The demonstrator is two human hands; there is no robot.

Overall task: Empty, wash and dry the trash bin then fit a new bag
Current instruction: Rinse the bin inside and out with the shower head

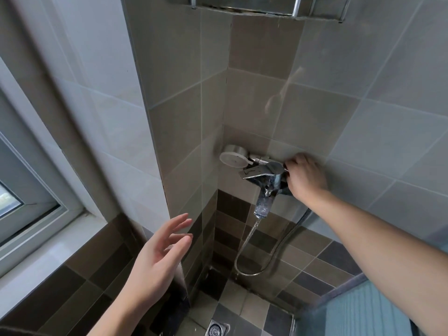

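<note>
I face a tiled shower corner. A chrome mixer tap (263,177) is fixed to the wall at mid-height, with a white shower head (234,159) resting on it and a metal hose (252,258) looping below. My right hand (304,177) reaches to the tap's right end, fingers curled around a part I cannot make out. My left hand (157,258) hovers lower left, palm open, fingers spread, holding nothing. No trash bin is in view.
A window (21,190) and its sill fill the left side. A floor drain (215,329) lies at the bottom centre. A blue mat or surface (363,311) shows at bottom right. A metal rack (266,6) hangs overhead.
</note>
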